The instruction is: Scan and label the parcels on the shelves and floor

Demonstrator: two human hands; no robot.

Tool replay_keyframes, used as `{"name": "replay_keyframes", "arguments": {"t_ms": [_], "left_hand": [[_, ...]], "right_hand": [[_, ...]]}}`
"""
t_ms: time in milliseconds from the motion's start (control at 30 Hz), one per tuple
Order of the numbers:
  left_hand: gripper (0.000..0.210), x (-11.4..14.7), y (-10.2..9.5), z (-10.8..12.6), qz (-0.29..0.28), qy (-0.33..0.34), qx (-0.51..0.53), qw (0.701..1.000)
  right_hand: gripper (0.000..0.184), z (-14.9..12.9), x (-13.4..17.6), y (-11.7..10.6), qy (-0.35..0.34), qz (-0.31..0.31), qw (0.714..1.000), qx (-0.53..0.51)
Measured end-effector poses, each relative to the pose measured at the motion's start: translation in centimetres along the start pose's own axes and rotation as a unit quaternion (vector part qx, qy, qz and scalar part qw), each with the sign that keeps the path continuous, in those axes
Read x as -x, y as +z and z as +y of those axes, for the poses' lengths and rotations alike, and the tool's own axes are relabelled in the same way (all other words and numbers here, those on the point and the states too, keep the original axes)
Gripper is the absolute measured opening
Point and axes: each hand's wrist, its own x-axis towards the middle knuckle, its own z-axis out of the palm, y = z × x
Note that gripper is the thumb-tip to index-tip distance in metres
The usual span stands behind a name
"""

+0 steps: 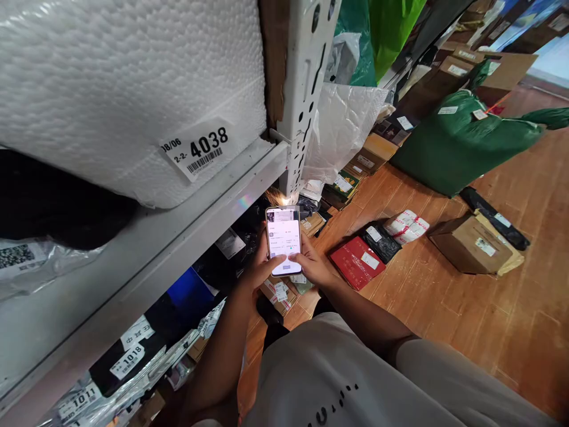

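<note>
From where I stand, on the left there is a metal shelf (200, 228), which bears a big white wrapped package (133, 89) with a label (200, 148) reading 4038. Its upright post (306, 77) stands just beyond the hands, and the shelf beam hides a part of the parcels below. To the right, on the wooden floor (444, 344), lie a red parcel (351, 264), a black parcel (387, 246) and a white parcel (406, 226) close together; farther right is a cardboard box (466, 243), and behind it a full green sack (462, 145).

The left hand (263, 265) and the right hand (315, 267) are both closed around the phone (284, 230), one at each side. Both thumbs are over the lower screen; whether they press, I cannot tell.

The phone is between the person and the post, its lit screen facing the person, mostly white with small text. A bright light shows at its far edge.
</note>
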Motion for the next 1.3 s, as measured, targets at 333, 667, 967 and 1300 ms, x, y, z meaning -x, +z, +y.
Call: {"name": "replay_keyframes", "arguments": {"t_ms": [333, 667, 967, 1300], "left_hand": [[0.103, 0.2, -0.2, -0.1, 0.008, 0.017, 0.021, 1.0], [0.104, 0.2, -0.4, 0.0, 0.005, 0.017, 0.012, 1.0], [0.108, 0.3, -0.2, 1.2, -0.008, 0.007, 0.057, 0.998], [0.106, 0.3, 0.1, 1.4, -0.011, 0.008, 0.064, 0.998]], "right_hand": [[0.045, 0.7, 0.0, -0.4, 0.043, 0.032, 0.998, -0.021], [0.048, 0.8, -0.1, -0.4, 0.04, 0.041, 0.998, -0.02], [0.057, -0.3, 0.2, -0.6, 0.079, 0.007, 0.995, -0.058], [0.05, 0.2, 0.3, -1.6, 0.057, -0.011, 0.998, -0.016]]}}
